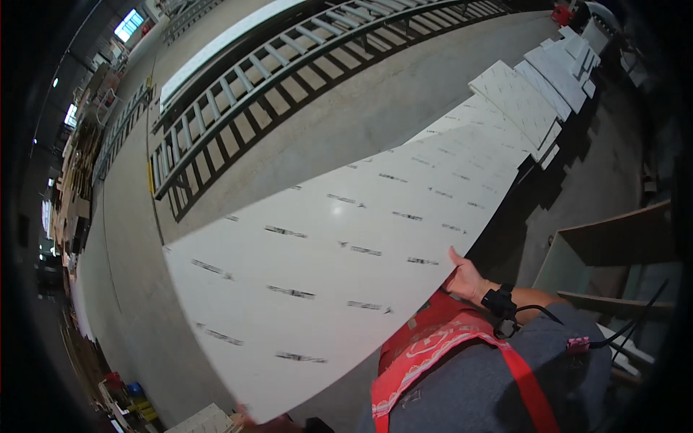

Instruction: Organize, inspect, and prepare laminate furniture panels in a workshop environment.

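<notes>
A large white panel (325, 274) with rows of dark printed marks stretches across the middle of the view, from the lower left toward the far right. My right hand (465, 278) grips its near edge, thumb up along the edge and the other fingers hidden below. At the bottom, my left hand (271, 426) is at the panel's near left corner; only a little of it shows, seemingly wrapped round the corner from beneath. The far end of the panel meets or overlaps a pile of similar white boards (516, 97); the exact contact is unclear.
A long roller conveyor (267, 66) runs beyond the panel. More white pieces (567, 68) lie at the far right. An open-topped box or cart (613, 242) stands close on my right. Stacked boards (76, 195) line the left side. I wear a red apron (433, 350).
</notes>
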The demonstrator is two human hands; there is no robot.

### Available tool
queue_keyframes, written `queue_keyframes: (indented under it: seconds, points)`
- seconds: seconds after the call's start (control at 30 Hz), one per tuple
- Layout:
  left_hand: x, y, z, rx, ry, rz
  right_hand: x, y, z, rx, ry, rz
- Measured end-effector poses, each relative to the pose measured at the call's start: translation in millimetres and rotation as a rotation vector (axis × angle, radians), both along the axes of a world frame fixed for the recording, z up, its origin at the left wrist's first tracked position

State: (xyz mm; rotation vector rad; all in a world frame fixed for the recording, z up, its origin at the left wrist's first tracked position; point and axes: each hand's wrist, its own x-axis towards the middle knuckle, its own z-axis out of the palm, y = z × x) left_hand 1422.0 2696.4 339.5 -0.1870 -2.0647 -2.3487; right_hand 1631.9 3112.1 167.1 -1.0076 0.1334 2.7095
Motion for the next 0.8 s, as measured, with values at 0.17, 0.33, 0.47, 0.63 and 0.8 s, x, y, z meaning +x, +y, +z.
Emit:
queue_keyframes:
  seconds: [0.17, 0.33, 0.47, 0.63, 0.8]
  points:
    - [-21.3, 101.7, 68.3, 0.154, 0.415, 0.109, -37.5, -45.1, 83.8, -0.172, 0.274, 0.139]
    - [19.4, 196.1, 84.8, 0.188, 0.368, -0.081, -66.1, -76.1, 149.7, -0.365, 0.533, 0.242]
    - [32.5, 212.7, 82.4, -0.052, 0.126, -0.206, -70.6, -93.5, 161.8, -0.351, 0.591, 0.177]
    - [29.9, 209.8, 88.9, -0.001, -0.077, -0.259, -76.3, -99.3, 126.4, -0.394, 0.631, 0.238]
    - [12.9, 246.7, 107.7, 0.027, 0.221, -0.275, -83.4, -83.0, 158.0, -0.321, 0.753, 0.221]
